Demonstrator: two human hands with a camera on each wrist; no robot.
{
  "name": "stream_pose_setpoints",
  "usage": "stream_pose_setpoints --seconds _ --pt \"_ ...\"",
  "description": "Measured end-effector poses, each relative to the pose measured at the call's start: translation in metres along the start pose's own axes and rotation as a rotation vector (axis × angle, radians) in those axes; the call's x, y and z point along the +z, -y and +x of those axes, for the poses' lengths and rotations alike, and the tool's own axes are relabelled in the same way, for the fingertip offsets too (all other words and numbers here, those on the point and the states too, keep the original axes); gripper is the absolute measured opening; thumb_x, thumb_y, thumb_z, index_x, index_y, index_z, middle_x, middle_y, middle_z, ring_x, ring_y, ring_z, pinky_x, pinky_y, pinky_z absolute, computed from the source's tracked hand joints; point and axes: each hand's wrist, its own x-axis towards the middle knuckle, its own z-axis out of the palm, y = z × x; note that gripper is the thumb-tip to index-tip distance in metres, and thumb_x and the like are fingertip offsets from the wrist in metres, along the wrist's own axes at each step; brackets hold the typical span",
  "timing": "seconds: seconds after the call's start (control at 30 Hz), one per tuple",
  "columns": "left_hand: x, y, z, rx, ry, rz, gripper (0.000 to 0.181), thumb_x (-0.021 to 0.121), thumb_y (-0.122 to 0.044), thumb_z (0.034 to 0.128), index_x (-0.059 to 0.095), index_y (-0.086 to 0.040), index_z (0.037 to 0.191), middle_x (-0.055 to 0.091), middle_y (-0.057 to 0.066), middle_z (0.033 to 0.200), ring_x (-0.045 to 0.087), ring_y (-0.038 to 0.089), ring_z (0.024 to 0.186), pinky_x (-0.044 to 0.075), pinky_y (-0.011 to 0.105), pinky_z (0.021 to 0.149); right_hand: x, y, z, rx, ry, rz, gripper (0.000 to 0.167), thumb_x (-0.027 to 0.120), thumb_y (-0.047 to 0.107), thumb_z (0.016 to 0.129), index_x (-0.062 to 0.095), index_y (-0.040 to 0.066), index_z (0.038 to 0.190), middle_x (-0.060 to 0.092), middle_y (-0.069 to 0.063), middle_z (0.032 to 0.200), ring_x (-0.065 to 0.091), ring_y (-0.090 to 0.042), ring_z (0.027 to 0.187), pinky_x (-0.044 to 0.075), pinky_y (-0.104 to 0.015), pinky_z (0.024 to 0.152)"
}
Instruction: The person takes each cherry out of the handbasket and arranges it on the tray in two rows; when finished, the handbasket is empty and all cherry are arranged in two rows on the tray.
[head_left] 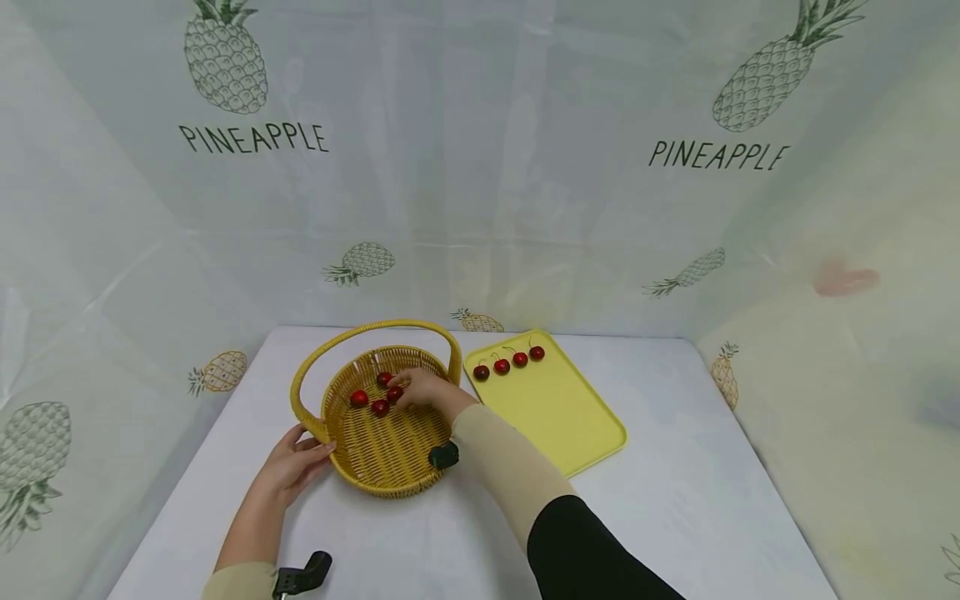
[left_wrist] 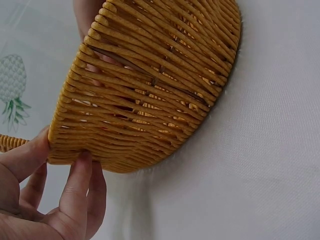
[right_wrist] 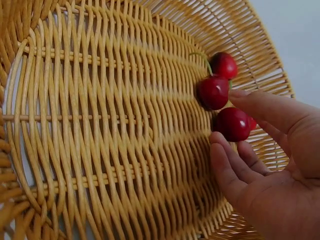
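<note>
The cherries (head_left: 359,398) in front of you were round, glossy and deep red, some darker than others, and a green stem showed on one. Four lay near one another inside the yellow-brown woven basket (head_left: 386,490), toward its far side, below the arched handle (head_left: 397,323). Four more, with thin stems, stood in a row along the far edge of the yellow tray (head_left: 555,408), just beside the basket. Your left hand (head_left: 292,462) pinched the basket's rim. Your right hand (head_left: 423,390) had thumb and fingers narrowly parted around one cherry; whether they gripped it, I could not tell.
</note>
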Motion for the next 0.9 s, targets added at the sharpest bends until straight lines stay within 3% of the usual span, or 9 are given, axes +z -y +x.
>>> stream_pose_setpoints --seconds 0.23,0.53,0.9 --pt "0.0019 -0.0013 -0.0018 -0.004 0.007 -0.004 0.081 0.062 0.005 0.0922 0.009 -0.002 0.154 0.031 0.032 0.141 0.064 0.015 0.096 0.054 0.031 0.088 0.0066 -0.0064 0.0037 0.015 -0.01 0.051 0.053 0.072 -0.005 0.082 0.06 0.008 0.132 0.048 -0.014 0.139 0.05 -0.016 0.064 0.052 -0.034 0.065" --pt "0.0017 -0.0023 -0.0023 0.005 0.017 -0.011 0.081 0.061 0.005 0.0927 0.009 -0.002 0.154 0.029 0.034 0.143 0.064 0.016 0.097 0.054 0.032 0.088 0.0087 -0.0077 0.006 0.01 -0.047 0.068 0.048 0.075 -0.004 0.081 0.063 0.007 0.127 0.057 -0.01 0.123 0.04 -0.011 0.054 0.04 -0.026 0.053" --pt "0.0017 -0.0025 -0.0031 0.0 0.008 -0.004 0.082 0.06 0.006 0.0931 0.007 -0.002 0.155 0.024 0.035 0.146 0.064 0.014 0.095 0.054 0.032 0.089 0.0104 -0.0056 0.0047 0.048 -0.121 0.058 0.032 0.08 -0.001 0.078 0.072 0.01 0.108 0.055 -0.007 0.126 0.048 -0.015 0.074 0.044 -0.028 0.059"
